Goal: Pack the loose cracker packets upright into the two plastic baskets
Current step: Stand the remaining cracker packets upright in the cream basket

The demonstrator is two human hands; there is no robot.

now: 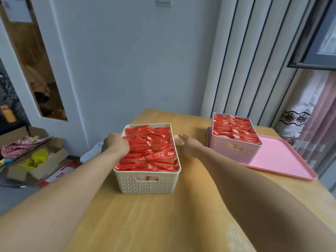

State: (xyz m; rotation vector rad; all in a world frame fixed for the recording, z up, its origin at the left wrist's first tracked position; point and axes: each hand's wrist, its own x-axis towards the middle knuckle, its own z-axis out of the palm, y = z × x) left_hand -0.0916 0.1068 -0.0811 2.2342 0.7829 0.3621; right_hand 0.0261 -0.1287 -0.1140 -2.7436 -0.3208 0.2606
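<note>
On the floor at the far left sits an open cardboard box (pixel 34 160) holding a checked cloth and some yellow things. Next to the right stands the wooden table (pixel 145 224). The left hand (pixel 116 145) is over the left edge of the cream basket (pixel 147 184), its fingers curled down among the red cracker packets (pixel 151 151); whether it grips one I cannot tell. The packets stand on edge in close rows and fill this basket from front to back.

Just right of the cream basket, the right hand (pixel 189 145) reaches out over the table with fingers stretched and spread, holding nothing. Its fingertips are at a small pale loose packet (pixel 178 140) lying on the table beside the basket's far right corner; contact is unclear.

Further right stands the pink basket (pixel 234 151), also full of upright red packets (pixel 234 130). It sits on the left end of a pink tray (pixel 280 159), which reaches toward the right edge of the table.
</note>
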